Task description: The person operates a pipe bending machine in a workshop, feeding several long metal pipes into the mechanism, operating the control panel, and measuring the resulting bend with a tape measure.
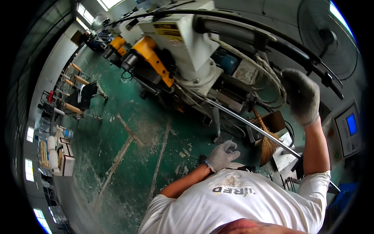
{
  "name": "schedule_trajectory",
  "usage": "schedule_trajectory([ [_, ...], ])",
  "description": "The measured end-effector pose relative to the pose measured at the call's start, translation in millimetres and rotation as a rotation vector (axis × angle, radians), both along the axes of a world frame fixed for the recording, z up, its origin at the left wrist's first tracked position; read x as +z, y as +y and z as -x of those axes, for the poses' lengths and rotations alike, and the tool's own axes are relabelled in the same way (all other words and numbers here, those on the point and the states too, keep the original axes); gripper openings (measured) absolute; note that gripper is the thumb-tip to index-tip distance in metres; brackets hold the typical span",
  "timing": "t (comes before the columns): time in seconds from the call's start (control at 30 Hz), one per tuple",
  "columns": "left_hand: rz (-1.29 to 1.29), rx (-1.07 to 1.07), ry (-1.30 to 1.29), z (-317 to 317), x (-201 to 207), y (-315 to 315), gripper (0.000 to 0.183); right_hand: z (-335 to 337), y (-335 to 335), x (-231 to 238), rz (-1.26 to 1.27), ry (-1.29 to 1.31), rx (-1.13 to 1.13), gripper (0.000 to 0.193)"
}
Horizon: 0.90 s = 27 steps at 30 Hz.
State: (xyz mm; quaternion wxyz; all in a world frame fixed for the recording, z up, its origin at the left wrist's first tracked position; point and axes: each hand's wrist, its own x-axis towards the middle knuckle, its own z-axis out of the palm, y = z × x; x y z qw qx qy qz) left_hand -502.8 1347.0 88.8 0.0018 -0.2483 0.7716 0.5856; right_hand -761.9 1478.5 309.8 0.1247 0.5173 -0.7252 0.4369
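Observation:
Both my hands wear light grey knit gloves. In front of my waist, my left hand (223,156) is held with its fingers loosely curled, and nothing shows in it. My right hand (302,95) is raised at the right, beside a long black curved tube (269,34) and some pale hoses (274,87) of a machine. Its fingers bend towards the machine; their tips are dark and blurred, so whether they grip anything is unclear. The white machine column (194,54) with an orange arm (152,58) stands ahead. Below my right hand runs a shiny metal rod (253,126).
A straw broom (268,150) leans by a cardboard box (274,121). At right stand a control panel (343,130) with a blue screen and a large fan (327,39). Racks with rollers (74,107) and a white box (67,160) line the left, across the worn green floor (128,175).

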Motion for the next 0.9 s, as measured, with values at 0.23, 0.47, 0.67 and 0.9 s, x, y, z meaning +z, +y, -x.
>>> schedule_trajectory([
  [0.23, 0.095, 0.294, 0.029, -113.9, -22.7, -158.4, 0.037, 30.5, -192.1, 67.6, -0.077, 0.226, -0.27, 0.033],
  [0.47, -0.405, 0.693, 0.184, -171.3, -46.8, -244.7, 0.014, 102.9, -375.6, 112.9, -0.229, 0.271, -0.385, 0.022],
  [0.67, -0.352, 0.653, 0.07, -192.2, -67.7, -319.1, 0.019, 177.4, -537.2, 99.6, -0.515, 0.514, -0.503, 0.024],
  [0.9, 0.068, 0.705, -0.057, -215.7, -94.2, -484.8, 0.033, 307.4, -630.2, 56.1, -0.742, 0.307, -0.515, 0.016],
])
